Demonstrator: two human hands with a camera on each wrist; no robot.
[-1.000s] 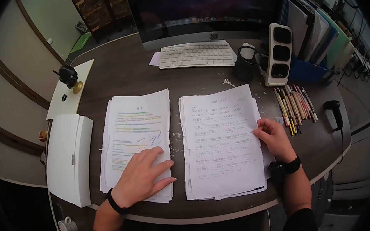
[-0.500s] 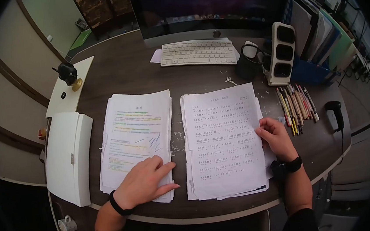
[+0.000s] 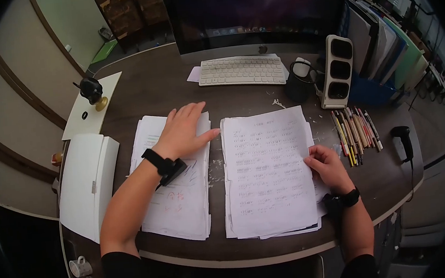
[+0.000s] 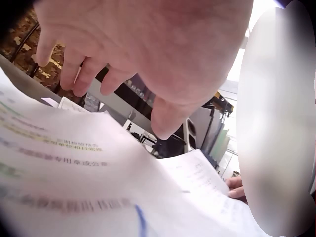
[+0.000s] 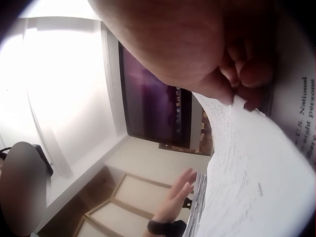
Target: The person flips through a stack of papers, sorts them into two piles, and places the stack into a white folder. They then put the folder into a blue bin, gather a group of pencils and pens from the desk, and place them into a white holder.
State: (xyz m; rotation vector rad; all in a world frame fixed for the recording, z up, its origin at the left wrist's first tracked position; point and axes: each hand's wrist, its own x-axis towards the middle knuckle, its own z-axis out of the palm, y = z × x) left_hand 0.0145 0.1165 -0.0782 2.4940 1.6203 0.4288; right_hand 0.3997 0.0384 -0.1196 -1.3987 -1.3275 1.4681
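Observation:
My left hand (image 3: 182,133), fingers straight and thumb out, is over the upper part of the left paper stack (image 3: 177,225). Highlighted lines, blue strokes and red marks show on its top page. In the left wrist view the palm (image 4: 148,44) hangs above the curving page (image 4: 64,173). At the right stack, my right hand (image 3: 332,167) pinches the right edge of the top sheet (image 3: 270,198), which carries printed rows of small characters. The right wrist view shows the sheet's edge (image 5: 240,103) between thumb and fingers, with a page of English print (image 5: 303,113) beside it.
A keyboard (image 3: 240,72) and monitor stand (image 3: 225,52) are behind the stacks. Pencils and pens (image 3: 357,133), a speaker-like upright holder (image 3: 337,70) and a dark corded device (image 3: 402,142) sit at right. A white machine (image 3: 86,188) stands left; a mug (image 3: 80,267) is low left.
My left hand has moved from the lower right of the left stack forward to its upper part, uncovering red marks. The right hand keeps its pinch at the sheet's edge.

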